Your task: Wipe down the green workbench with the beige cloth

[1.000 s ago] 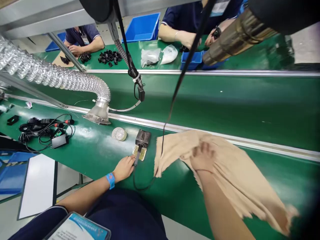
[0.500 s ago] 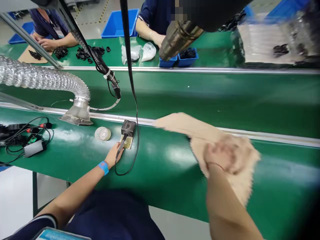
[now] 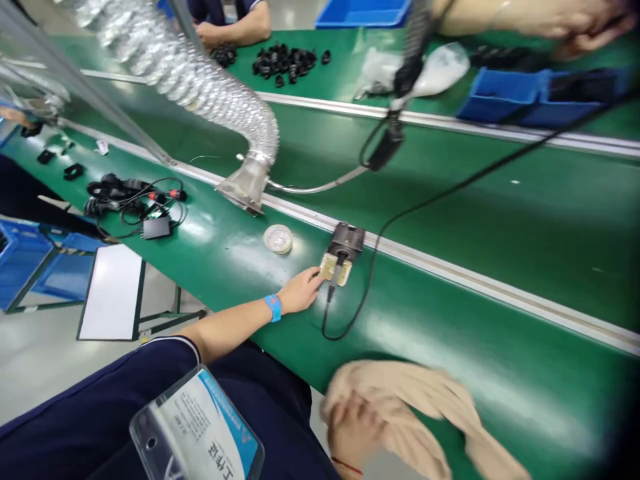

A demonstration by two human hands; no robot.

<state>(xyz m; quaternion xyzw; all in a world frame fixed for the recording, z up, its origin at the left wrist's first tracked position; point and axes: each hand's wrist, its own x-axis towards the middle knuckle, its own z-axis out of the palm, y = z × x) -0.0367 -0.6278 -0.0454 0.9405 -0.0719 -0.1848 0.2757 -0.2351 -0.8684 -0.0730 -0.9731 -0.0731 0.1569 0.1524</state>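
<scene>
My left hand (image 3: 302, 291) reaches forward with fingers stretched out. Its fingertips touch the left edge of the yellowish tray at the front of a soldering iron stand (image 3: 349, 239). A soldering iron (image 3: 332, 291) rests in this stand, its black cord looping right. Low in the view, my right hand (image 3: 354, 427), blurred by motion, grips a beige cloth (image 3: 400, 380) at the table's near edge. The cloth is bunched under the fingers and trails to the right. Left of the stand sits a small round dish (image 3: 278, 239) with a silvery surface.
A silver fume duct (image 3: 250, 120) hangs over the green table (image 3: 450, 313). Tangled black cables (image 3: 125, 200) lie left. Across the belt are a co-worker's hand (image 3: 560, 20), blue bins (image 3: 505, 93) and black parts (image 3: 285, 63). A metal rail (image 3: 480, 283) edges the table.
My view has swung left and tilted. My right hand has pulled the cloth from the far rail toward my body. My left hand stays at the stand, now at the tray's left edge.
</scene>
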